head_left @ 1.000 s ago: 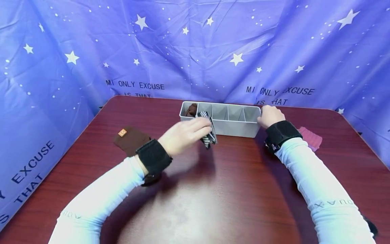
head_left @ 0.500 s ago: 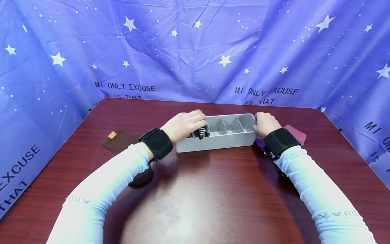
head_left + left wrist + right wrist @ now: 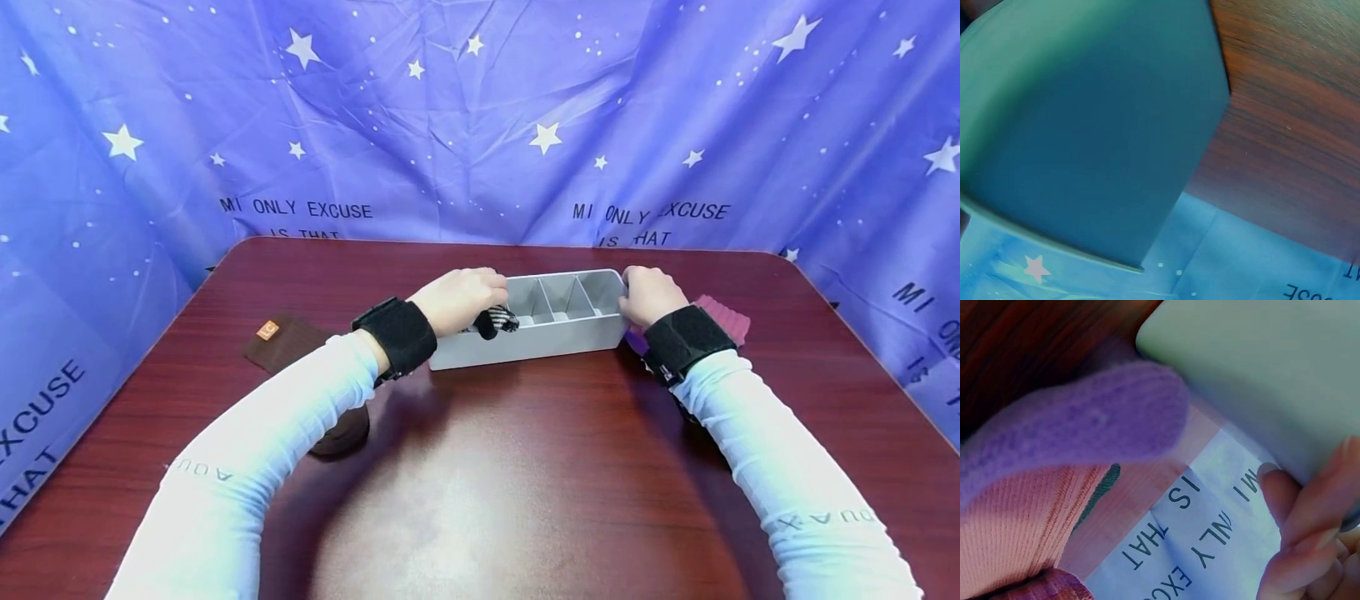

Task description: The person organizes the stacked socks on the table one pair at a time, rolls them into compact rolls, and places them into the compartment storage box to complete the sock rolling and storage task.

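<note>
A long grey divided box (image 3: pixel 540 340) stands near the middle back of the table, slightly angled. My left hand (image 3: pixel 461 300) is over its left-hand compartments, fingers around a bunched black-and-white striped sock (image 3: pixel 500 320). Part of that sock spills over the front rim. The leftmost compartment is hidden behind this hand. At the opposite end, my right hand (image 3: pixel 651 293) grips the box, thumb and fingers at the end wall. The left wrist view is filled mostly by the box's left end wall (image 3: pixel 1104 125); no fingers show plainly there.
On the left lies a brown sock (image 3: pixel 285 342) with an orange label, partly under my forearm. A pink ribbed sock (image 3: pixel 723 321) and a purple knit sock (image 3: pixel 1116 419) lie by my right wrist. A starry blue curtain (image 3: pixel 420 150) hangs behind the table (image 3: pixel 480 467).
My left hand has brought the striped sock from in front of the box into its left part. The box's left end has swung nearer, my right hand staying on the other end.
</note>
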The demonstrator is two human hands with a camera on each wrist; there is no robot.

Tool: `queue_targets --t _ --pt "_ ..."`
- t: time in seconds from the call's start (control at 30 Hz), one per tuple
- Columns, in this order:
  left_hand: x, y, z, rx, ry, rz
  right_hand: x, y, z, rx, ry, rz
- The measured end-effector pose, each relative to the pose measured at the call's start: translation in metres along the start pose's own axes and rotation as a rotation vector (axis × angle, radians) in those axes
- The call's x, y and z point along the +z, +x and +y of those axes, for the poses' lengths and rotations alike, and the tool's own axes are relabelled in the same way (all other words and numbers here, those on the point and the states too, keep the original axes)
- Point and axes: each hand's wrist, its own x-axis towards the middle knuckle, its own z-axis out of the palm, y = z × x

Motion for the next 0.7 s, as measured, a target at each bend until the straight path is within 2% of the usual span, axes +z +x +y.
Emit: queue_targets --t 0.1,0.27,0.47,0.7 --pt "0.003 0.002 -0.003 -0.051 -0.019 -0.100 0.000 0.001 0.000 0.002 0.002 0.000" --pt "0.008 0.007 -0.005 -0.066 -0.014 -0.238 0.001 0.002 0.000 0.006 0.000 -0.017" --pt "0.015 0.014 -0.008 -0.037 -0.031 -0.293 -0.001 0.001 -0.002 0.009 -0.002 -0.022" --pt "0.024 0.020 -0.012 -0.037 -0.058 -0.342 0.000 0.000 -0.002 0.018 -0.002 -0.027"
